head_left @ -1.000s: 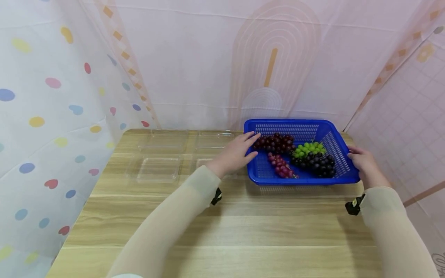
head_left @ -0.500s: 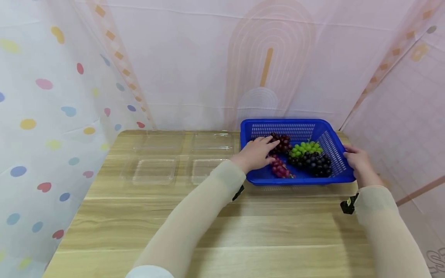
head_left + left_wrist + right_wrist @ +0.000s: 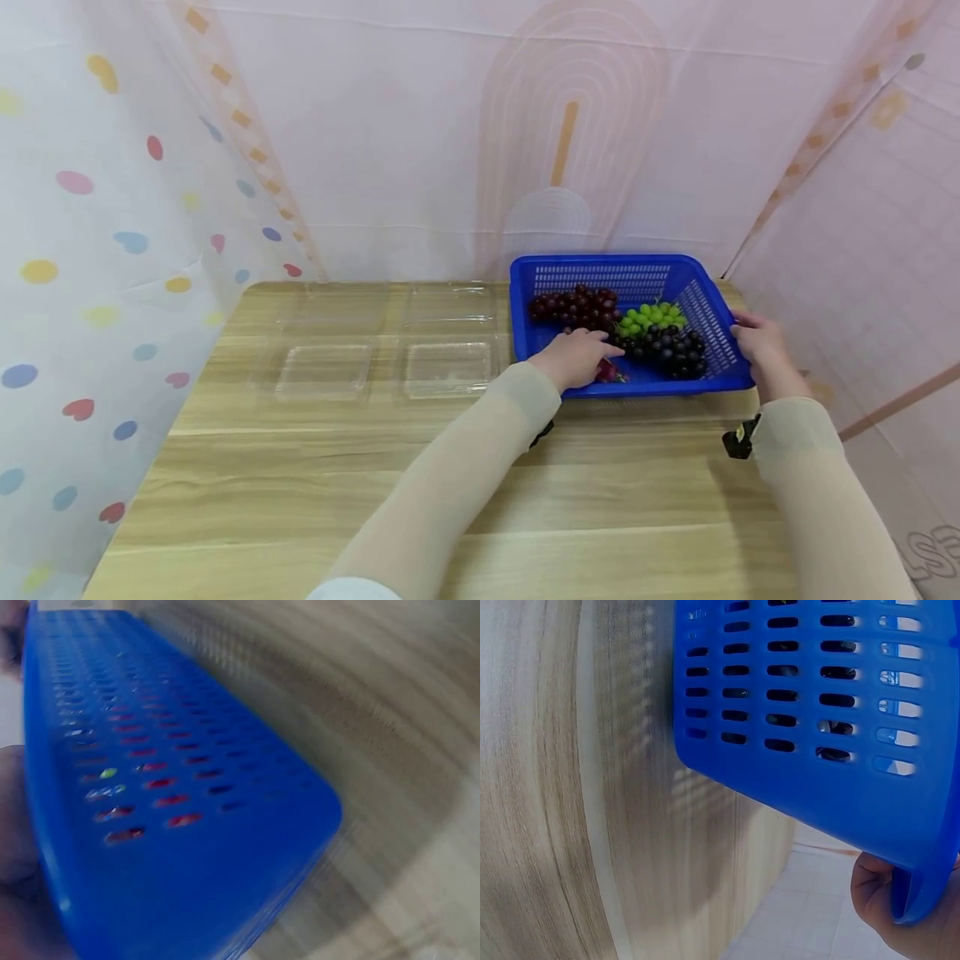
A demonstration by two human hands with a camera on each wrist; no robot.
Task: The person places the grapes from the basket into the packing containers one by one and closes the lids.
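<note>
A blue slotted basket stands at the table's back right and holds dark red grapes, green grapes, black grapes and a pink-red bunch. My left hand reaches over the basket's front left wall and lies on the pink-red bunch, covering most of it; its grip is hidden. My right hand grips the basket's right rim, fingers curled under the rim. The left wrist view is blurred and shows only the basket's outer wall.
Two clear plastic trays lie on the wooden table left of the basket, with clear lids behind them. Curtains close in the back and both sides. The table's right edge runs just beyond the basket.
My left hand went from the basket's left rim into the basket, crossed the dark red grapes and came forward onto the pink-red bunch. The right hand kept its hold.
</note>
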